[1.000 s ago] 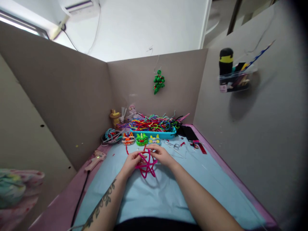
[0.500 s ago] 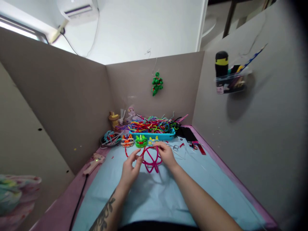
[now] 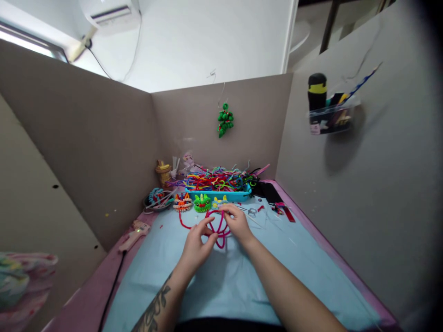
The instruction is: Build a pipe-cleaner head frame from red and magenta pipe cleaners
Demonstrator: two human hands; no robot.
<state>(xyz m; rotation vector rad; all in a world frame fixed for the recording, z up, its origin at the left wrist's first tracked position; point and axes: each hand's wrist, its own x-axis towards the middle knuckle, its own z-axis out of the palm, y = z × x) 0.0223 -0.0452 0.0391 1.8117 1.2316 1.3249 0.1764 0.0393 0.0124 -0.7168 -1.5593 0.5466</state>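
A magenta frame of bent pipe cleaners (image 3: 221,242), made of a ring with crossing strands and loops, is held up over the blue cloth between both hands. My right hand (image 3: 238,225) pinches its upper right edge. On its left side my left hand (image 3: 198,245) has thumb and fingers closed around the strands; the exact contact is partly hidden. Just beyond stand three small pipe-cleaner animal heads: an orange one (image 3: 182,202), a green one (image 3: 202,203) and a blue-yellow one (image 3: 219,201), partly behind my right hand. A red pipe cleaner (image 3: 183,223) trails from near the orange head.
A turquoise tray (image 3: 221,196) heaped with coloured pipe cleaners stands at the back. Scissors (image 3: 252,212) lie to its front right, near a dark phone-like slab (image 3: 272,192). At left are a bowl (image 3: 157,203) and a pink glue gun (image 3: 134,237) with its cord. Grey partitions enclose the table.
My left hand has moved right and closed in on the frame's strands. The frame has turned, its star-like crossing now seen narrower. My right hand has kept its hold.
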